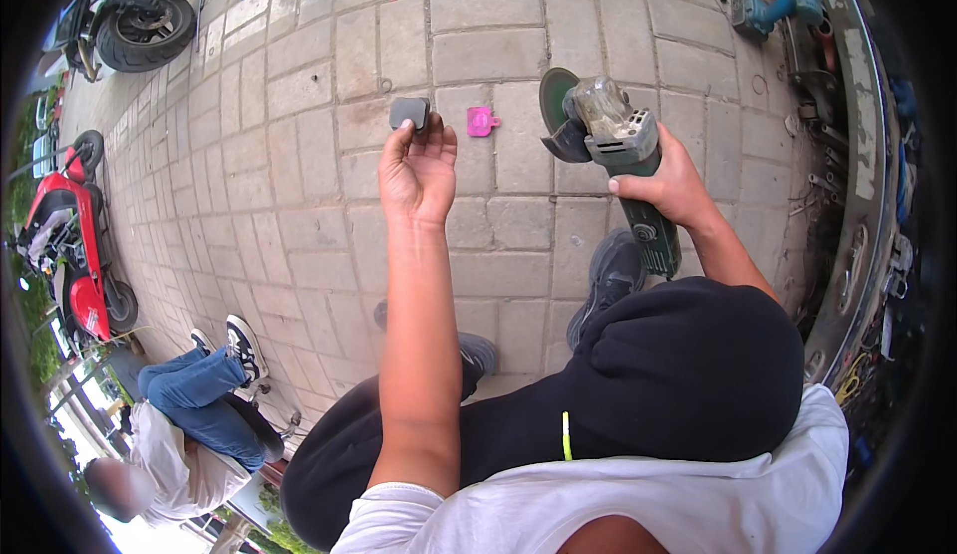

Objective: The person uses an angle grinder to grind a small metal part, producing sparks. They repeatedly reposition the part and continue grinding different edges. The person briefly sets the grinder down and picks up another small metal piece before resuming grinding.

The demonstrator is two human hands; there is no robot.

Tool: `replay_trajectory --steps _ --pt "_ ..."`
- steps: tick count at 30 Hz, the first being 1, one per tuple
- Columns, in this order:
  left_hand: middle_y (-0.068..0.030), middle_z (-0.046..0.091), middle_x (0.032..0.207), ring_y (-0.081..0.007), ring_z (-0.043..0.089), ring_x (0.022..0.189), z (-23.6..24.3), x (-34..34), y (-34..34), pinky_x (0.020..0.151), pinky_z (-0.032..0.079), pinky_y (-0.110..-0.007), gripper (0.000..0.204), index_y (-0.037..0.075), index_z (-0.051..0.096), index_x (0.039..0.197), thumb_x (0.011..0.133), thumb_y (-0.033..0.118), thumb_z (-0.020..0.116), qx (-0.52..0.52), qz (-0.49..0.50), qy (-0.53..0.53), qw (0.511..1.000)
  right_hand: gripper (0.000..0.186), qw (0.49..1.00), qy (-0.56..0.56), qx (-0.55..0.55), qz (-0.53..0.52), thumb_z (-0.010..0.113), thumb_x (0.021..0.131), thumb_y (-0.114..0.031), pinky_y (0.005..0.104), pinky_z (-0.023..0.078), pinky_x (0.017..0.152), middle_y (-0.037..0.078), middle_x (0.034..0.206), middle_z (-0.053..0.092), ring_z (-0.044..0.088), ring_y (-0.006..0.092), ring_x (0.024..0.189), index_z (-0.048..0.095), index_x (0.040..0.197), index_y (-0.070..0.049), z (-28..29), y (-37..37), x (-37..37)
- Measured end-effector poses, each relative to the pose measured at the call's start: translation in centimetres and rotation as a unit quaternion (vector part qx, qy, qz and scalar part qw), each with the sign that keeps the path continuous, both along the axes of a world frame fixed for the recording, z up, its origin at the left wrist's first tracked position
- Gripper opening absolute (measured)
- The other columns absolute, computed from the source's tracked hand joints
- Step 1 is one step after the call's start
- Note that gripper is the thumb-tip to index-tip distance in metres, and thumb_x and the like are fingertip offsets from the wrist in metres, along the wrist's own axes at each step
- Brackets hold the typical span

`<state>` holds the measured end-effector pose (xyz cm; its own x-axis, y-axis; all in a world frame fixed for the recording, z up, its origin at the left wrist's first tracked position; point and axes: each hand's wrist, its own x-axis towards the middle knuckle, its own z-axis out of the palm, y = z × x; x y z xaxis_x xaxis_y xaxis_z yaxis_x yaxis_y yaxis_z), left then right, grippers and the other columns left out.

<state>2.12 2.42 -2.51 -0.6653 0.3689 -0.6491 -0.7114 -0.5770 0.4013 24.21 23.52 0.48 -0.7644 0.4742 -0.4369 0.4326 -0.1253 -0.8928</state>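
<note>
My right hand (663, 180) is wrapped round the body of an angle grinder (638, 150), whose metal head and green-faced disc (557, 101) point up and to the left. The grinder is held above the paving, over my right shoe (613, 270). Out in front, my left hand (421, 170) has its palm turned up and pinches a small dark grey square piece (408, 112) with rounded corners between thumb and fingers. What the piece is I cannot make out. Between the two hands a small pink square piece with a tab (482, 122) lies on the bricks.
A cordless power tool (783, 5) lies at the far right beside a metal-edged rack (847, 205) with wrenches and other tools. To the left stand a red scooter (85, 245) and a motorcycle wheel (148, 30). A person in jeans (204, 404) sits at the lower left.
</note>
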Motion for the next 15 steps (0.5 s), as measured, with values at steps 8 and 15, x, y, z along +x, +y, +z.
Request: replay_trajectory --steps 8,15 --pt "-0.0085 0.061 0.099 -0.0218 0.061 0.092 -0.13 0.06 -0.21 0.087 0.046 -0.039 0.025 0.002 0.054 0.105 0.080 0.002 0.061 -0.066 -0.048 0.104 0.991 0.074 1.000 0.003 0.014 -0.001 0.081 0.063 -0.016 0.0313 0.045 0.094 0.009 0.113 0.061 0.058 0.0170 0.103 0.049 0.127 0.003 -0.29 -0.27 0.05" --pt "-0.0051 0.061 0.100 -0.0175 0.057 0.089 0.59 0.77 0.06 0.086 0.040 -0.041 0.035 0.008 0.053 0.111 0.077 0.000 0.059 -0.109 -0.106 0.140 0.978 0.082 1.000 0.000 0.000 0.012 0.084 0.063 -0.017 0.0324 0.044 0.098 0.012 0.118 0.060 0.057 0.0187 0.108 0.045 0.131 0.006 -0.35 -0.12 0.06"
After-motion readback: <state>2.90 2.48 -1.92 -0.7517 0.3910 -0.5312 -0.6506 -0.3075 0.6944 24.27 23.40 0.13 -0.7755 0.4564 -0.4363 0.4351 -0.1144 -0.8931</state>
